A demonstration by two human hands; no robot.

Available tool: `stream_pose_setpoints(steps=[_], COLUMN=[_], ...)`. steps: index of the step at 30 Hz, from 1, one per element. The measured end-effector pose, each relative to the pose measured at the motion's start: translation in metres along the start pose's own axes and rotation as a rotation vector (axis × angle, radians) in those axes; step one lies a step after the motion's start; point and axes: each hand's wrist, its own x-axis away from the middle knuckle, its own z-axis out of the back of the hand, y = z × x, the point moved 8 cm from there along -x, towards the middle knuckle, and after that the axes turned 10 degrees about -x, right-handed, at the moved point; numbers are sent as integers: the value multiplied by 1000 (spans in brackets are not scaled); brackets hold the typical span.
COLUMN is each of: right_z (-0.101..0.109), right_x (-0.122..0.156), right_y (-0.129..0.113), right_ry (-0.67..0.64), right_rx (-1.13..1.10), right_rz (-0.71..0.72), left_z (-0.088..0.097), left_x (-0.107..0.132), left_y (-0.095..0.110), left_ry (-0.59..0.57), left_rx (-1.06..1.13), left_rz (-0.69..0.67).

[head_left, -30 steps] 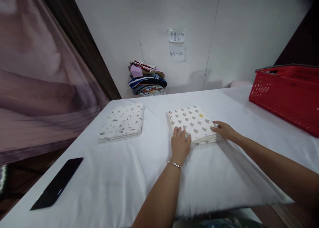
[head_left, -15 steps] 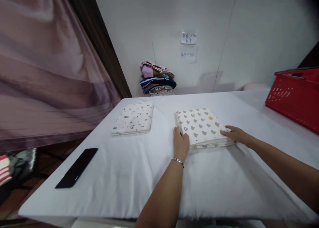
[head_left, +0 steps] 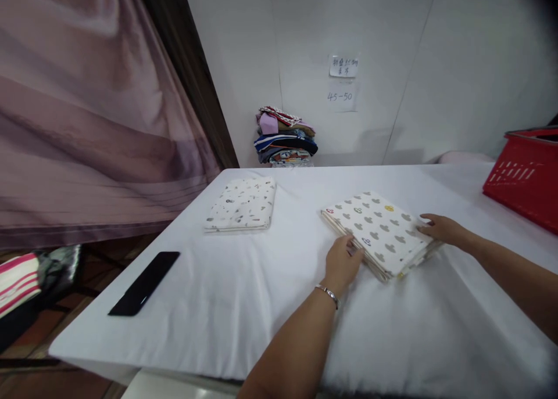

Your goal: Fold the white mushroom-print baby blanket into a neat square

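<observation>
A folded white cloth [head_left: 379,227] printed with grey mushroom-like shapes lies on the table, turned at an angle, its layered edges facing me. My left hand [head_left: 343,264], with a silver bracelet at the wrist, grips its front left edge, some fingertips hidden by the layers. On the opposite side my right hand [head_left: 442,230] holds the right corner, thumb side on top and the other fingers partly out of sight. Further left sits a second folded white cloth [head_left: 242,204] with small scattered grey prints, touched by neither hand.
A white-covered table [head_left: 209,288] carries a flat black object [head_left: 146,283] near its left edge. At the right stands a red plastic basket [head_left: 521,175]. Behind the table rises a pile of folded fabrics [head_left: 285,140]. A pink curtain [head_left: 87,108] hangs on the left.
The mushroom-print cloth has turned on the table, its near corner swinging toward me, with both hands staying on its edges. The whole view has shifted slightly.
</observation>
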Motion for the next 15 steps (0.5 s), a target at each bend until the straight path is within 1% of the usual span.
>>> stream_pose_setpoints(steps=[2, 3, 7, 9, 10, 12, 14, 15], right_z=[-8, -13, -35, -53, -63, -84, -96, -99], right_x=[6, 11, 39, 51, 55, 59, 57, 56], right_y=[-18, -32, -98, -120, -126, -127, -120, -117], right_ry=[-6, -15, -15, -59, -104, -208, -286, -305], right_rx=[38, 40, -31, -23, 6, 85, 145, 155], right_rz=[55, 106, 398, 497, 524, 523, 480, 461], left_z=[0, 0, 0, -1, -1, -1, 0, 1], left_x=[-1, -1, -1, -1, -1, -1, -2, -2], left_y=[0, 0, 0, 0, 0, 0, -2, -3], left_ry=[-10, -16, -19, -14, -13, -7, 12, 26], left_rx=[-8, -13, -21, -14, -5, 25, 69, 93], left_rz=[4, 3, 0, -8, -14, -24, -16, -3])
